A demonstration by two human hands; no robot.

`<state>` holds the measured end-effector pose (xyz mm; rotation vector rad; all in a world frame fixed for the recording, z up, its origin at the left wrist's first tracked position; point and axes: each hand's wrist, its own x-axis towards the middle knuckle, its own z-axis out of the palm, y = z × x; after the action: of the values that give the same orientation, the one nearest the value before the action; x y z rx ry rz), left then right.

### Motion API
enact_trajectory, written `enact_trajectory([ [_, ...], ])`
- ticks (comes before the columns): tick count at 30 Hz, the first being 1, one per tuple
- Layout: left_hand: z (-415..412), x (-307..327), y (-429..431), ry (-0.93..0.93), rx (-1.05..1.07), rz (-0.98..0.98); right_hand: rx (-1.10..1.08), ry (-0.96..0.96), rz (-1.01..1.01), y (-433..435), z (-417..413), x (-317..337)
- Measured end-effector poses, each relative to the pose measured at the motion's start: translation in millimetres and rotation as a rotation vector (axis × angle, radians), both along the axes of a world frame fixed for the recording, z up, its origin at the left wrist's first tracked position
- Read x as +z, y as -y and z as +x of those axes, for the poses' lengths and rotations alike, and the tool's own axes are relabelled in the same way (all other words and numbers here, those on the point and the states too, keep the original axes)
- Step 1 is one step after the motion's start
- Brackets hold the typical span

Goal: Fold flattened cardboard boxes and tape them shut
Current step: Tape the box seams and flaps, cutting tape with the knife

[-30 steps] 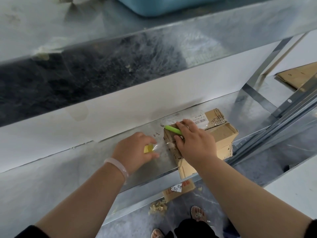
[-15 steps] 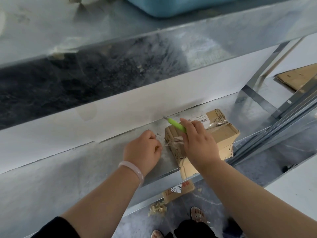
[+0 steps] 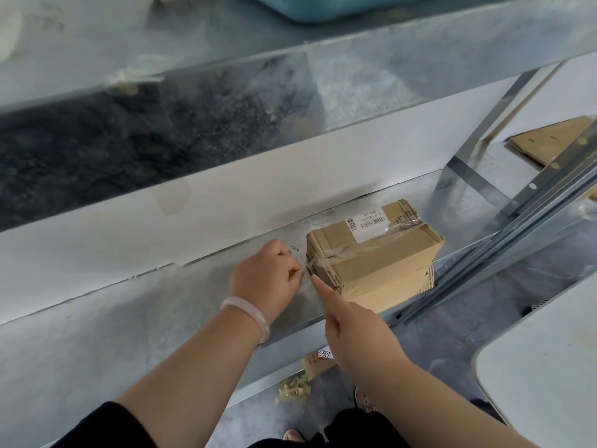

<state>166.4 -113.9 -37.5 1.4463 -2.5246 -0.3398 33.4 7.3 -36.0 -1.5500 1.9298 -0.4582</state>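
Compared with half a second earlier, my right hand [image 3: 358,331] had drawn back off the top of the cardboard box [image 3: 381,257] toward me, and the green cutter it had held over the left end no longer showed; I took this to mean the tape had been severed and only smoothing remained. Nearest, the right forefinger [image 3: 318,282] lay straight, its tip on the box's near-left corner where the clear tape strip [image 3: 326,260] wrapped down. The other fingers were folded under the palm, so I could not tell whether they enclosed the cutter. Just beside it, the left hand [image 3: 265,279], a pale bracelet [image 3: 248,313] on its wrist, had closed in on the box's left end, fingers curled together and pinching a yellow tape tab [image 3: 293,271]. The box stood folded on the metal shelf [image 3: 145,305], flaps down, with a barcode label [image 3: 368,224] under tape on its top. Farther right lay flattened cardboard [image 3: 549,143]; a blue tub [image 3: 323,8] sat on the level above.
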Motion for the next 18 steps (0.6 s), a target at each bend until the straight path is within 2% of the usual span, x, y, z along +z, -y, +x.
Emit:
enact_trajectory([
  [18,-4,-4,0,0.004,-0.002,-0.035,0.048,-0.28,0.17,14,4,-8],
])
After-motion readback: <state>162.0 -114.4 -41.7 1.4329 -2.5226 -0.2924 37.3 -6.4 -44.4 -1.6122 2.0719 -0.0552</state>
